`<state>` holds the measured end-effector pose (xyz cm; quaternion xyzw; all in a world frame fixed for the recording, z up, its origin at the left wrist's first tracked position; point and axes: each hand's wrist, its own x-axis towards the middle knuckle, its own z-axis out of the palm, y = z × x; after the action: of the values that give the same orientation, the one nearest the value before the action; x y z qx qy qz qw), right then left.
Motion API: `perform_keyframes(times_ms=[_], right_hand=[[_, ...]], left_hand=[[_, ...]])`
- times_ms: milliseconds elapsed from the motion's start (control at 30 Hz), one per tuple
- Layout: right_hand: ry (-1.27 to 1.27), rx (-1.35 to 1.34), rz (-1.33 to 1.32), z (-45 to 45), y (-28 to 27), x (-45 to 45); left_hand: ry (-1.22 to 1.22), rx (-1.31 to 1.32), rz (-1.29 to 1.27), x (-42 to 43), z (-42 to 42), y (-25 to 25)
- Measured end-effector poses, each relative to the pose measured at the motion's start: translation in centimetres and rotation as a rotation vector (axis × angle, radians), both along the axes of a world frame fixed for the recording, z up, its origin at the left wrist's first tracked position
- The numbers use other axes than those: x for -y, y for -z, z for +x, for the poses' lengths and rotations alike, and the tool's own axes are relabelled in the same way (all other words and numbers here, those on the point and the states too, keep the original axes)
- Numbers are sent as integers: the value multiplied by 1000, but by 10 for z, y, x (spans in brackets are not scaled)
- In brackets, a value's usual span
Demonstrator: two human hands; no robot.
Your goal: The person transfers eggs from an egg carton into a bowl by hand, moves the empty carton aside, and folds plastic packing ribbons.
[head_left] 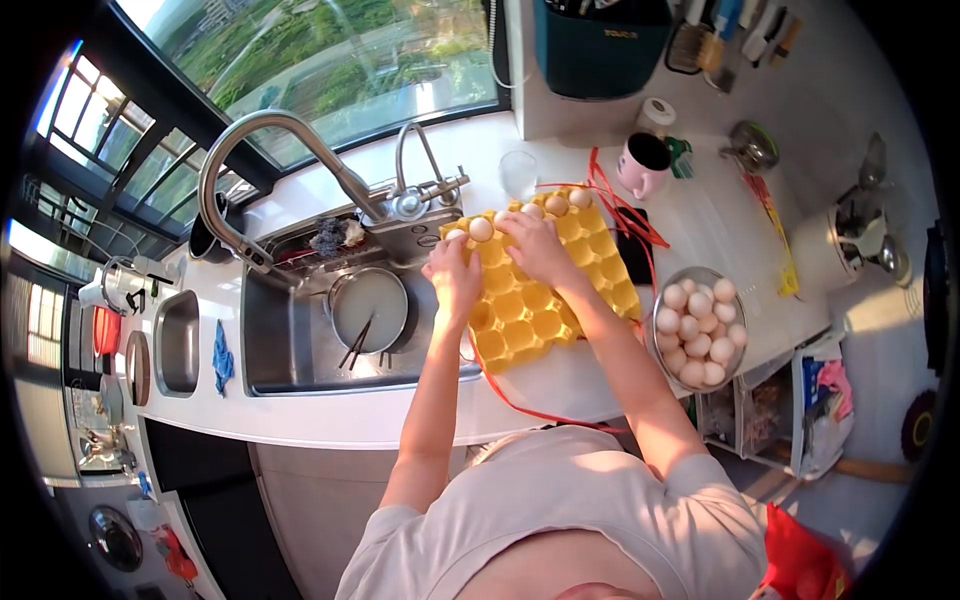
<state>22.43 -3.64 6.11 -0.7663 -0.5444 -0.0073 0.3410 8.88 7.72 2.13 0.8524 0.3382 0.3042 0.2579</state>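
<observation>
A yellow egg tray point(548, 325) lies on the counter beside the sink, with a row of eggs point(481, 229) in its far cups. At the tray's far left corner, my left hand point(453, 278) has its fingers curled around a pale egg point(456, 235). My right hand point(540, 247) reaches over the cups, its fingertips closed on another egg in that far row. Its lower side is hidden by the fingers and tray. The nearer cups hold no eggs. To the right of my right forearm stands a metal bowl point(655, 345) piled with several eggs.
Left of the tray, the steel sink point(275, 350) holds a pot point(371, 310) of cloudy liquid with chopsticks, under a tall faucet point(285, 120). Red strapping point(525, 408) loops around the tray. Behind are a glass point(518, 175), a pink mug point(642, 168) and a dark phone-like object point(632, 247).
</observation>
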Motion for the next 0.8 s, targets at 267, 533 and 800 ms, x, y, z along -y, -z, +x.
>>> perform_keyframes(times_ms=[267,533,800], right_hand=[[-89,85,-195,14,27,-63],[-135,149,-171,22,35,-68],[-50,57,-59,7,29,-62]], left_hand=[[26,-288,6,-54,1,-3],[151,-327,31,-69,-5,-5],[123,-236,92,-74,-10,8]])
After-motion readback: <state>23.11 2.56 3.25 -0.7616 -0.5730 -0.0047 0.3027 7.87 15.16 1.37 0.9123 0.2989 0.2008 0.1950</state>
